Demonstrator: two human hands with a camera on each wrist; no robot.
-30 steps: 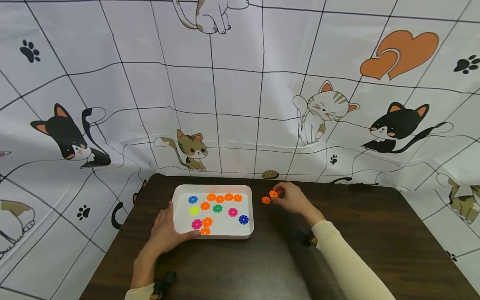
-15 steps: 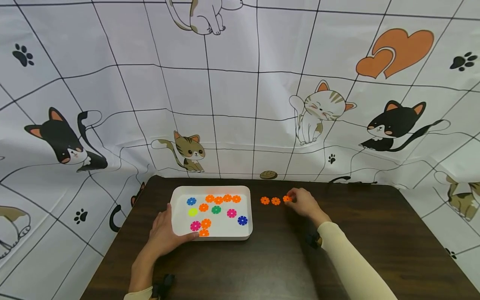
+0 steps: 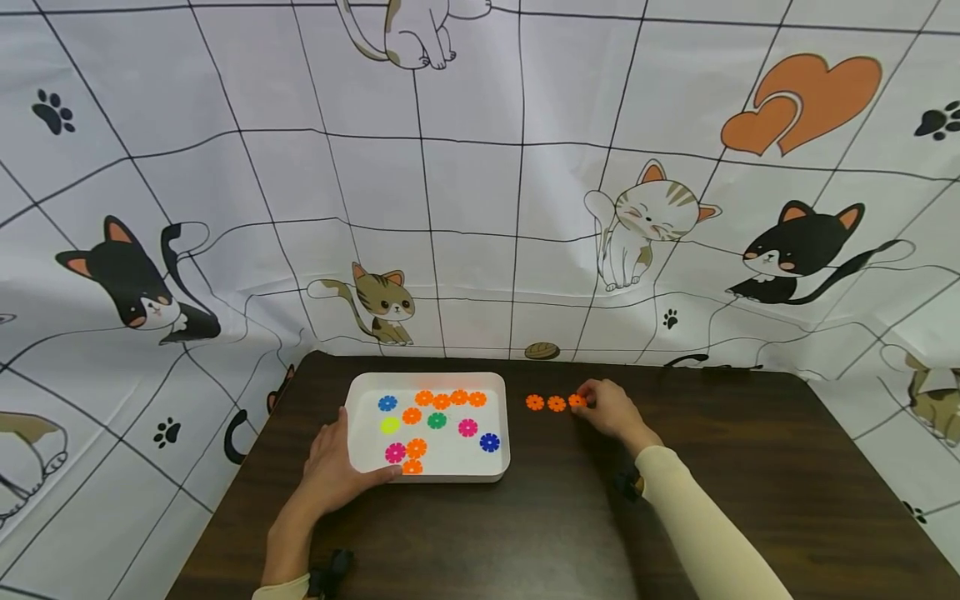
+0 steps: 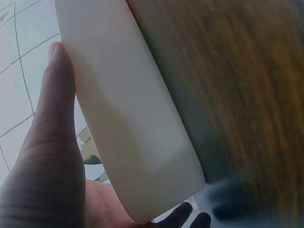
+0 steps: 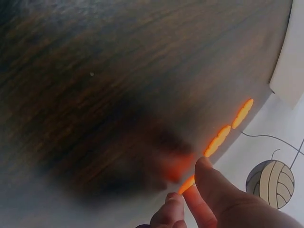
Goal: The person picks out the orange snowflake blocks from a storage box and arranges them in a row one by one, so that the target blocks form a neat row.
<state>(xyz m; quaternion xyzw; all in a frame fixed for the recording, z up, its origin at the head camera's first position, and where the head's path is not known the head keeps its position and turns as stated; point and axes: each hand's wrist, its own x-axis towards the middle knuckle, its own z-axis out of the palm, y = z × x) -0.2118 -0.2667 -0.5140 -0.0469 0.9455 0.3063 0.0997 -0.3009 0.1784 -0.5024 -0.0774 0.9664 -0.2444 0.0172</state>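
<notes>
My left hand [image 3: 330, 465] holds the left front corner of a white tray [image 3: 465, 476], thumb on the front rim and fingers along the left side. In the left wrist view the thumb [image 4: 54, 114] lies against the outer wall of the tray [image 4: 128, 104]. Flower-shaped discs lie in the tray, several orange ones plus a green disc [image 3: 437, 421] and other colours. Right of the tray, my right hand [image 3: 611, 410] pinches an orange flower-shaped disc [image 3: 577, 401] at the tabletop. It ends a row with two more, a middle disc [image 3: 556, 404] and a left disc [image 3: 534, 402].
The dark wood table [image 3: 525, 533] reaches back to a white sheet [image 3: 480, 183] printed with cats and grid lines. More discs in the tray include a yellow one [image 3: 390, 425], a dark blue one [image 3: 489, 442] and a pink one [image 3: 468, 427].
My right hand has moved right with an orange disc and lowered it at the right end of the row. For the last half second it has stayed there. My left hand keeps its hold.
</notes>
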